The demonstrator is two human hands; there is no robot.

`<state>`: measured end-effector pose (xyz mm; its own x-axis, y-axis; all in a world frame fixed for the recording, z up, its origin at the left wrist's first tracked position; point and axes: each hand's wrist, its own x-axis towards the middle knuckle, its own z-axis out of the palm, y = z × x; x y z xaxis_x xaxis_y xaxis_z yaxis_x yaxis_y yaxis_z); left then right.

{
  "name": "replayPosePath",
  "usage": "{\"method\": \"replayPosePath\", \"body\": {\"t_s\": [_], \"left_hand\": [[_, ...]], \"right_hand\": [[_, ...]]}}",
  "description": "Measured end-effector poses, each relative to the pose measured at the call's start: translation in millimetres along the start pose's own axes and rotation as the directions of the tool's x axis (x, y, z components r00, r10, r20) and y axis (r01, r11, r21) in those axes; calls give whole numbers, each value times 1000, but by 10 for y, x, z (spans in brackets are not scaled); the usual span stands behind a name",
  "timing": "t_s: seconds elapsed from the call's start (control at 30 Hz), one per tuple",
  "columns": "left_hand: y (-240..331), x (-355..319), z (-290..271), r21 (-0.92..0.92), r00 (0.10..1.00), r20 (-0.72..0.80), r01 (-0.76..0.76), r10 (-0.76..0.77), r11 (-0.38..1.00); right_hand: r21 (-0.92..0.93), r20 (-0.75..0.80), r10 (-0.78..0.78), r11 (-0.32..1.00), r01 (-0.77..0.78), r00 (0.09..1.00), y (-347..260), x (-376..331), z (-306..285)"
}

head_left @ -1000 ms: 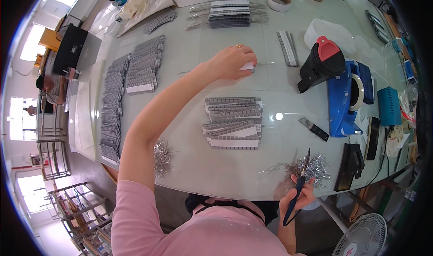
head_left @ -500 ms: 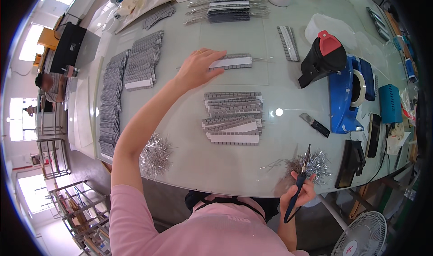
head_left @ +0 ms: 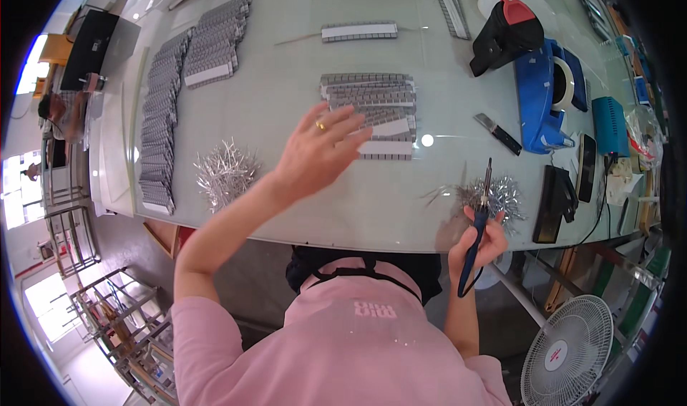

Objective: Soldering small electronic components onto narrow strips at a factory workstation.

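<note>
We are looking down, in the single head view, on a pale glossy desk (head_left: 272, 98) that is filling the upper half of the frame, with metal racks and bright windows curving away at the lower left and a white fan (head_left: 569, 349) standing at the lower right.

Our left hand (head_left: 318, 152) is hovering with its grip wide, fingers spread, holding nothing, its fingertips just over the near left corner of the stack of grey segmented strips (head_left: 372, 109) lying at the centre of the frame. Those strips are looking stiff and dense for their size, probably metal blocks on a backing, so we are judging them heavy rather than fragile and likely to flex between segments; taking one by its long edges near the middle seems the surest hold. One single strip (head_left: 359, 31) is lying apart near the top centre, and more rows (head_left: 161, 112) are running down the left.

Our right hand (head_left: 481, 238) is holding a dark blue pen-like tool (head_left: 478, 227) at the lower right, grip closed round its handle, tip pointing up beside a heap of silvery shavings (head_left: 494, 195). A second heap (head_left: 225, 170) is sitting left of centre. A blue tape dispenser (head_left: 547, 94) is standing at the upper right.
</note>
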<state>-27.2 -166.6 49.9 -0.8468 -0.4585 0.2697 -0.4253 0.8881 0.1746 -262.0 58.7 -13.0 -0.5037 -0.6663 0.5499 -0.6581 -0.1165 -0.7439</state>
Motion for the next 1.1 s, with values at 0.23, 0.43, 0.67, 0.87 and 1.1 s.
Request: {"method": "replayPosePath", "body": {"t_s": [0.23,0.43,0.67,0.87,1.1], "left_hand": [[535,-395,204,14,984,43,174,-175,985],[846,-776,134,-45,961,175,223,-212,974],[1057,-1073,81,-70,936,215,298,-278,952],[1049,-1025,146,-114,948,177,287,-265,951],[1027,-1067,172,-108,958,167,251,-232,962]], "right_hand": [[-12,82,-105,994,106,991,-20,-34,-101],[-4,104,-135,991,136,985,-83,-331,-199],[31,181,-120,993,117,976,-298,-401,27],[64,189,26,997,-39,982,-431,-339,296],[7,166,204,978,-208,965,-684,-331,498]]}}
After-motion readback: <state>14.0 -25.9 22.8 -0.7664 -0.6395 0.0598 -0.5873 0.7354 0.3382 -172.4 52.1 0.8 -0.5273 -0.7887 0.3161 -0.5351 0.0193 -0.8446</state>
